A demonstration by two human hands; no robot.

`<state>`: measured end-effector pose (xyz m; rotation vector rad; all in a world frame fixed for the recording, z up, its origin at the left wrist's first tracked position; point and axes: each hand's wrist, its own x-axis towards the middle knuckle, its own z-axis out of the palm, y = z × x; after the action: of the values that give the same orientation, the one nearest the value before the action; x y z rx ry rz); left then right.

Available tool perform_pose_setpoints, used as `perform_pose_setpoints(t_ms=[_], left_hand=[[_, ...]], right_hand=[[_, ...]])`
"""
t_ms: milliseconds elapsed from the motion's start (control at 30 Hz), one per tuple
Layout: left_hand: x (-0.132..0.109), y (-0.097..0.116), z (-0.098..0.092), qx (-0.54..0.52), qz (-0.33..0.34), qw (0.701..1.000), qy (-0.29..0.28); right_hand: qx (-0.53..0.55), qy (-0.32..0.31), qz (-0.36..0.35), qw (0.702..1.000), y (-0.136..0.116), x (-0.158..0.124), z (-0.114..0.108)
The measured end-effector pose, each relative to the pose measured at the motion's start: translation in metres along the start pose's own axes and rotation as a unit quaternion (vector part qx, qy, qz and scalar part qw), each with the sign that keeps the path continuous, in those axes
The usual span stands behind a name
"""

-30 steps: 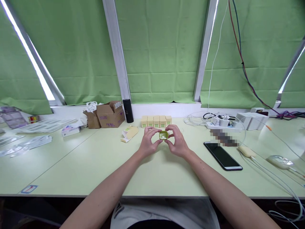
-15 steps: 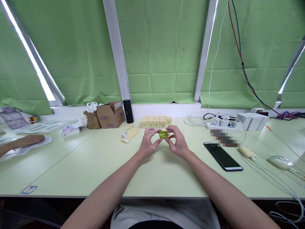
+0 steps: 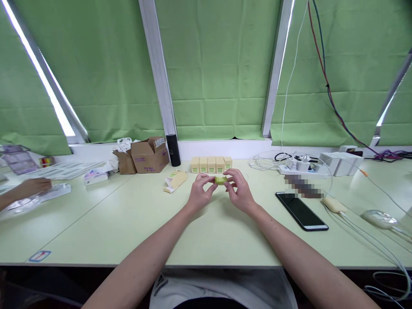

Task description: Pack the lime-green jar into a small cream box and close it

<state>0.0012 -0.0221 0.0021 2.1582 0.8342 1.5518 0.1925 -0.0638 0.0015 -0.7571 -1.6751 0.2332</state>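
A small green case is held just above the pale green table between both my hands. My left hand pinches its left end with curled fingers. My right hand grips its right end, thumb and fingers closed on it. Just beyond the hands stands a row of several small cream boxes with green labels. A flattened cream box lies to the left of my left hand.
A black phone lies right of my hands, with a power strip, chargers and white cables behind it. Brown cartons and a black cylinder stand at the back left. Another person's hand rests on plastic packets at the far left.
The green case has been turned in my fingers from showing its open face to lying edge-on. The other person's hand came into view at the far left.
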Motion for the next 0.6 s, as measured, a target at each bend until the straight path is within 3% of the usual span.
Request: perform_pose_setpoints(t_ms=[267,600], left_hand=[[0.001,0.0,0.003,0.004,-0.039,0.999,0.016],[0.001,0.011,0.0,0.0,-0.063,0.998,-0.026]], right_hand=[[0.001,-0.01,0.007,1.0,-0.002,-0.002,0.001],[-0.001,0.002,0.02,1.0,0.002,-0.003,0.006]])
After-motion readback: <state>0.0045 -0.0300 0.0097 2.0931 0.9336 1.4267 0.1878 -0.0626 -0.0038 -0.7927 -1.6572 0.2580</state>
